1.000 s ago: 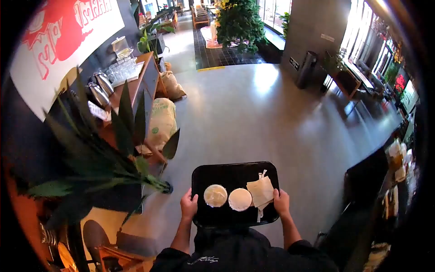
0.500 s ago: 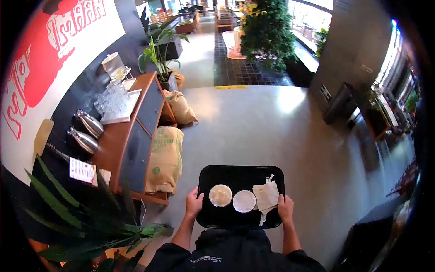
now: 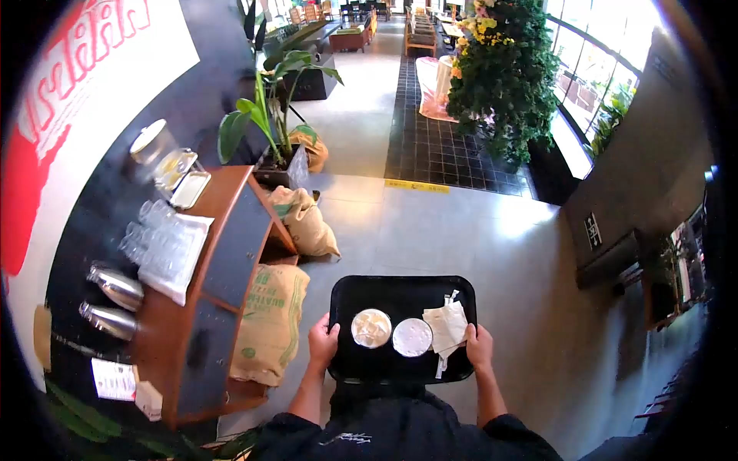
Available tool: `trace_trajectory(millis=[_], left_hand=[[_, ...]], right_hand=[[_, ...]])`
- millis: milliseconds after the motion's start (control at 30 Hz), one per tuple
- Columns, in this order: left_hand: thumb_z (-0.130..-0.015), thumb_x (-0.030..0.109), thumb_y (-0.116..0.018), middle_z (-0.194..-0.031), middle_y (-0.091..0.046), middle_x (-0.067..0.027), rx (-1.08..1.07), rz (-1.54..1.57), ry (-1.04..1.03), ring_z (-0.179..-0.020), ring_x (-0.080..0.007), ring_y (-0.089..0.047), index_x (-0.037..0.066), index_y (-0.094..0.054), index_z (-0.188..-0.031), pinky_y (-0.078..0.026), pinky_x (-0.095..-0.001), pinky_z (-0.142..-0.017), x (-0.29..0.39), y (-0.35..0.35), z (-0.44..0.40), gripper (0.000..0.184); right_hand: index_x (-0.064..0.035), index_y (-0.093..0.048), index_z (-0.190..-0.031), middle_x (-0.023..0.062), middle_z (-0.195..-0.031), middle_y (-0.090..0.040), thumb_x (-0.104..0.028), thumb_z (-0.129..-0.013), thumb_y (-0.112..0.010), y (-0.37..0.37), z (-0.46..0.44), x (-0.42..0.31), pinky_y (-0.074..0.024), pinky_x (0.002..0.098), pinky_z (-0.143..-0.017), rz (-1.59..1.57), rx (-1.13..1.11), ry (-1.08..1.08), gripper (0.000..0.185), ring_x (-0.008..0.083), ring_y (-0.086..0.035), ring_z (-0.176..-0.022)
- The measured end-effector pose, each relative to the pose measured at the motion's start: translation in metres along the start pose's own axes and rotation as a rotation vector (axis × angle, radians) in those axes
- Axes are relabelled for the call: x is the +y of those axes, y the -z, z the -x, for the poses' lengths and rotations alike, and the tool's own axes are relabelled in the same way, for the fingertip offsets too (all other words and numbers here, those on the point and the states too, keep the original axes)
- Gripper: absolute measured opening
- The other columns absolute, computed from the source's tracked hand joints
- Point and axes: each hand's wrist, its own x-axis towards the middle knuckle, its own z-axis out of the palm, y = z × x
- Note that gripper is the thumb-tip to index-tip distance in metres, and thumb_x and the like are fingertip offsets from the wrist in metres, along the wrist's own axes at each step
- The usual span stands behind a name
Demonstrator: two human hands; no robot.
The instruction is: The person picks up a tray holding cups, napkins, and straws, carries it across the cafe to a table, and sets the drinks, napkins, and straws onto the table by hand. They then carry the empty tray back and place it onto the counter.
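Observation:
A black tray (image 3: 403, 290) is held level in front of my body. My left hand (image 3: 323, 342) grips its left edge, thumb on top of the rim. On the right edge, my right hand (image 3: 479, 347) is closed in the same way. Two round cups seen from above stand on the tray: one with ice and a pale brown drink (image 3: 371, 328), the other with a whitish top (image 3: 413, 338), close beside it. Beige napkins (image 3: 449, 324) lie near my right hand, with thin white paper-wrapped sticks (image 3: 441, 366) partly under them.
On the left, a wooden cabinet (image 3: 237, 247) holds glasses and two metal pitchers (image 3: 114, 287). Burlap sacks (image 3: 270, 326) sit beside it, with a potted plant (image 3: 265, 127) behind. Ahead are a leafy tree (image 3: 503, 84) and dark tiles; a grey pillar (image 3: 653, 146) stands right.
The cabinet, sacks and tree have come nearer as the view moved forward. The large dark-leaved plant at left has slid mostly out of view at the bottom. Both hands still hold the tray.

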Motion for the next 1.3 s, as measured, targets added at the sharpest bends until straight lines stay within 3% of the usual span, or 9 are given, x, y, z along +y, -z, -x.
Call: trace_trajectory(millis=[33,67,200,333,433,700,900,1100,1300], left_hand=[[-0.092,0.004,-0.060,-0.116,-0.073,-0.0123,-0.008,0.022,0.022,-0.104,-0.0161,-0.068,-0.007,-0.059,-0.134,-0.052,-0.0307,-0.092,-0.002,-0.010,-0.041,0.043],[-0.091,0.008,-0.063,-0.115,-0.073,-0.0144,0.042,-0.237,-0.059,-0.103,-0.0169,-0.068,-0.009,-0.058,-0.133,-0.053,-0.0319,-0.092,-0.024,-0.015,-0.086,0.045],[-0.092,0.003,-0.058,-0.122,-0.070,-0.0123,-0.073,0.080,-0.040,-0.108,-0.0177,-0.066,-0.007,-0.058,-0.134,-0.050,-0.0310,-0.097,0.018,-0.068,-0.227,0.044],[-0.090,0.001,-0.057,-0.116,-0.071,-0.0099,-0.083,0.028,-0.058,-0.102,-0.0157,-0.066,-0.007,-0.059,-0.132,-0.051,-0.0304,-0.094,0.033,-0.116,-0.376,0.042],[-0.089,0.000,-0.056,-0.107,-0.071,-0.0073,-0.066,0.038,-0.089,-0.096,-0.0132,-0.065,-0.007,-0.062,-0.126,-0.052,-0.0292,-0.089,0.038,-0.155,-0.481,0.038],[-0.092,-0.001,-0.057,-0.107,-0.070,-0.0056,-0.025,-0.028,-0.015,-0.097,-0.0140,-0.065,-0.007,-0.060,-0.127,-0.051,-0.0284,-0.089,0.068,-0.226,-0.761,0.035],[-0.093,-0.007,-0.055,-0.105,-0.070,-0.0043,0.054,-0.004,0.006,-0.097,-0.0123,-0.063,-0.006,-0.063,-0.122,-0.049,-0.0267,-0.090,0.090,-0.272,-0.981,0.030],[-0.094,-0.007,-0.055,-0.103,-0.072,-0.0064,0.037,-0.026,0.048,-0.094,-0.0118,-0.065,-0.005,-0.064,-0.121,-0.050,-0.0275,-0.085,0.115,-0.322,-1.217,0.028],[-0.094,-0.008,-0.055,-0.110,-0.072,-0.0084,0.071,-0.003,0.072,-0.101,-0.0142,-0.066,-0.006,-0.060,-0.131,-0.049,-0.0289,-0.092,0.149,-0.380,-1.458,0.037]], right_hand=[[0.0024,-0.065,-0.090,0.0266,-0.086,-0.067,-0.034,-0.100,-0.055,-0.007,-0.040,-0.022,-0.0490,0.0510,-0.070,-0.006,0.011,0.017,0.039,0.0484,-0.063,-0.081],[0.0027,-0.065,-0.090,0.0267,-0.086,-0.067,-0.034,-0.100,-0.055,-0.010,-0.073,-0.042,-0.0490,0.0507,-0.070,0.000,0.012,0.021,0.039,0.0485,-0.063,-0.081],[0.0044,-0.062,-0.088,0.0291,-0.085,-0.064,-0.030,-0.099,-0.055,-0.034,-0.209,-0.066,-0.0477,0.0504,-0.068,0.068,0.042,0.031,0.036,0.0498,-0.061,-0.081],[0.0052,-0.059,-0.083,0.0257,-0.076,-0.064,-0.029,-0.100,-0.058,-0.063,-0.351,-0.107,-0.0462,0.0455,-0.063,0.051,0.093,0.026,0.038,0.0385,-0.058,-0.065],[0.0047,-0.058,-0.083,0.0290,-0.081,-0.063,-0.029,-0.100,-0.056,-0.091,-0.460,-0.123,-0.0468,0.0509,-0.066,0.052,0.090,0.036,0.037,0.0500,-0.061,-0.079],[0.0038,-0.062,-0.087,0.0275,-0.074,-0.060,-0.028,-0.099,-0.059,-0.154,-0.750,-0.231,-0.0474,0.0463,-0.062,-0.016,0.035,0.045,0.034,0.0420,-0.061,-0.066],[0.0041,-0.060,-0.086,0.0294,-0.077,-0.060,-0.029,-0.100,-0.059,-0.228,-0.976,-0.294,-0.0466,0.0480,-0.062,0.011,-0.032,0.023,0.036,0.0497,-0.060,-0.073],[0.0035,-0.062,-0.087,0.0276,-0.076,-0.061,-0.029,-0.100,-0.060,-0.296,-1.201,-0.351,-0.0470,0.0440,-0.061,0.038,0.016,0.071,0.035,0.0448,-0.060,-0.067],[0.0037,-0.062,-0.085,0.0276,-0.075,-0.061,-0.029,-0.099,-0.061,-0.348,-1.424,-0.432,-0.0471,0.0456,-0.061,0.072,0.025,0.042,0.036,0.0453,-0.063,-0.070]])
